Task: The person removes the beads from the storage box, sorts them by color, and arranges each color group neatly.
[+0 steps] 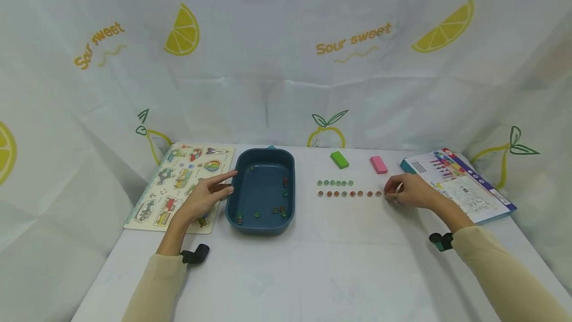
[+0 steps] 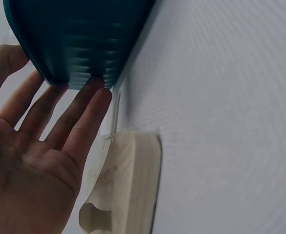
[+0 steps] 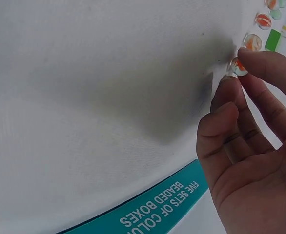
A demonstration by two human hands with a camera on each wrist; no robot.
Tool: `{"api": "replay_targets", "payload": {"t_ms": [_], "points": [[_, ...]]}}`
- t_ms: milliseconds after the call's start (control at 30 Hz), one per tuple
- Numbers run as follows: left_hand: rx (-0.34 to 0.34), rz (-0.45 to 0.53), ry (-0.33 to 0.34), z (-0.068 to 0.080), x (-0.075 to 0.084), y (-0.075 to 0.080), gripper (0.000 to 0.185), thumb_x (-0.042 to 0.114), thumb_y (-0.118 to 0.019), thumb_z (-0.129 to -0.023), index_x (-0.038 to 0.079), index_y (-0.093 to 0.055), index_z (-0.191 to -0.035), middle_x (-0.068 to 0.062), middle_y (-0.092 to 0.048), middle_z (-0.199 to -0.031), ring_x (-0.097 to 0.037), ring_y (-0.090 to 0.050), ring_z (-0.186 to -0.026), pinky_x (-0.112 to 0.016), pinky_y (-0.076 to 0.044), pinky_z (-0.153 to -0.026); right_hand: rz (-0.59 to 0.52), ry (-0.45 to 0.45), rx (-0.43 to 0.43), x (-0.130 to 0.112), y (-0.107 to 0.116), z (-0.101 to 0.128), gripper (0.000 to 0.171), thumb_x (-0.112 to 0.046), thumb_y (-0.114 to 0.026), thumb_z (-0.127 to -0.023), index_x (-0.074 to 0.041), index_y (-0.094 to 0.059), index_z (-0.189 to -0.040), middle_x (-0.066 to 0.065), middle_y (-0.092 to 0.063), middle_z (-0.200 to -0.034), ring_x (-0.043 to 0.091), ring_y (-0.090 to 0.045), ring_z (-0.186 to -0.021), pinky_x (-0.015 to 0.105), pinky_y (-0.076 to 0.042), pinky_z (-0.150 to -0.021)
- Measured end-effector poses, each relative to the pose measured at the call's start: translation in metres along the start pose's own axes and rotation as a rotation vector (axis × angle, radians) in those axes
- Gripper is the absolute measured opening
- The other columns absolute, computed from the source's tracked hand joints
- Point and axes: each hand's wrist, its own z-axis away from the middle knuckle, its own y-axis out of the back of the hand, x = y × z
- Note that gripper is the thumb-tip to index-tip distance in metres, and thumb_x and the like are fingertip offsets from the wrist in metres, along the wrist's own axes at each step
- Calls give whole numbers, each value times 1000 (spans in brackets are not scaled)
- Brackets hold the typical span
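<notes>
I see my right hand (image 1: pixel 413 192) at the right end of the orange marble row (image 1: pixel 349 194), which runs straight across the worktop (image 1: pixel 313 262), left to right, parallel to the shorter green marble row (image 1: pixel 335 183) just behind it. The grip is narrow: fingertip and thumb pinch one orange marble (image 3: pixel 237 67), held at the worktop surface just beyond the row's last marble (image 3: pixel 253 42). A marble is round, so it has no long axis of its own; the line it joins is what gives direction. My right wrist lies low, the forearm coming in from the near right edge, the fingers curled and pointing left along the row.

My left hand (image 1: pixel 206 194) is on the far side of the blue tray (image 1: pixel 261 222) from the row, its fingers straight and relaxed, holding nothing. In the left wrist view the fingertips (image 2: pixel 91 95) touch the tray's outer wall, palm turned toward it. The hand lies over the edge of the wooden puzzle board (image 1: pixel 178 185), which lies left of the tray.

Loose marbles lie in the tray. Behind the rows sit a green block (image 1: pixel 339 159) and a pink block (image 1: pixel 378 164); a printed box (image 1: pixel 464 183) lies just right of my right hand.
</notes>
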Motion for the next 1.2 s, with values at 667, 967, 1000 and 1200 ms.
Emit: {"api": "replay_targets", "payload": {"t_ms": [667, 967, 1000, 1200], "points": [[-2, 21, 11, 0, -3, 2, 55, 30, -66, -107, 21, -51, -159, -14, -48, -165, -40, -55, -146, -37, -57, -112, 37, 265, 48, -136, 20, -45, 14, -18, -75, -99, -9, -77, -110, 3, -77, -100, 15, -68, -82, 28, -57, -66], [-8, 27, 10, -1, 0, -1, 55, 31, -66, -106, 22, -52, -159, -13, -49, -165, -39, -57, -145, -41, -57, -113, 52, 515, -136, -251, -23, -93, 19, -24, -77, -99, -13, -77, -114, 2, -78, -108, 15, -72, -93, 29, -62, -80], [-11, 28, 9, -1, 1, -1, 55, 31, -66, -106, 22, -51, -159, -13, -49, -165, -39, -57, -145, -43, -57, -114, 64, 530, -172, -261, -30, -96, 20, -24, -77, -99, -12, -77, -115, 2, -78, -109, 14, -72, -94, 28, -62, -81], [-13, 22, 4, -1, 0, 1, 55, 32, -66, -107, 23, -51, -159, -13, -50, -164, -40, -56, -145, -49, -55, -115, 187, 533, -354, -302, -77, -109, 23, -18, -79, -97, -8, -77, -118, 4, -79, -109, 13, -72, -96, 27, -64, -86]]}}
